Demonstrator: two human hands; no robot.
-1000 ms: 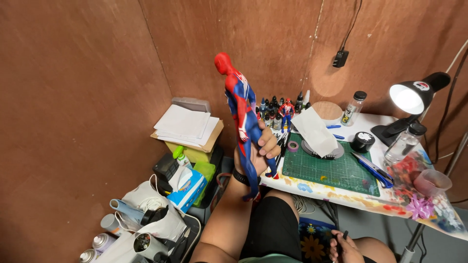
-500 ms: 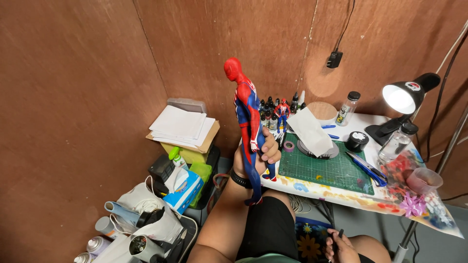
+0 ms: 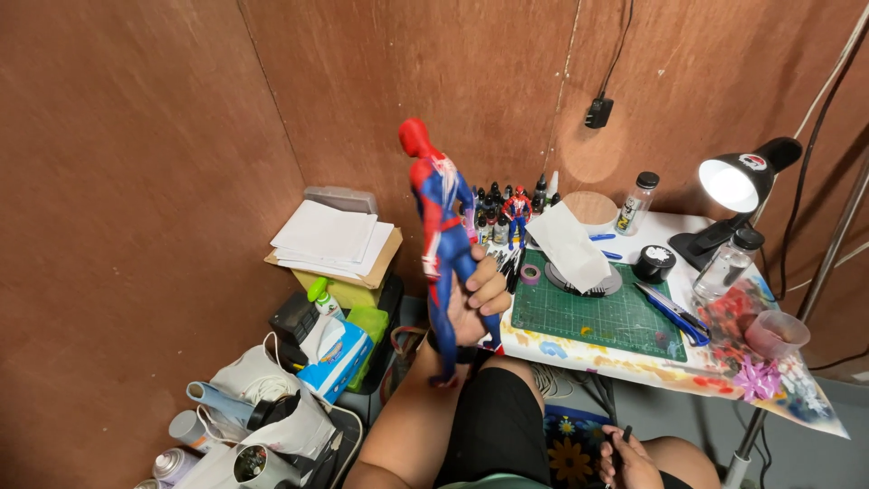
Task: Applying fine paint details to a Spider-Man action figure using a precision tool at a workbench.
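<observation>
Brown plywood walls back the left hand (image 3: 477,303), clamped around the legs of an upright red-and-blue figure (image 3: 439,226), while the right hand (image 3: 629,460) pinches a thin dark tool (image 3: 625,435) down by the lap.

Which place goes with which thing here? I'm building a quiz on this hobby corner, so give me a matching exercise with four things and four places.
Things:
1. large red and blue action figure
2. small red and blue figure
3. thin dark tool
4. desk lamp

Places:
A. standing by the paint bottles
B. in the right hand, down by the lap
C. lit, at the table's right end
D. gripped by the legs in the left hand

Pairs: 1-D, 2-A, 3-B, 4-C
</observation>
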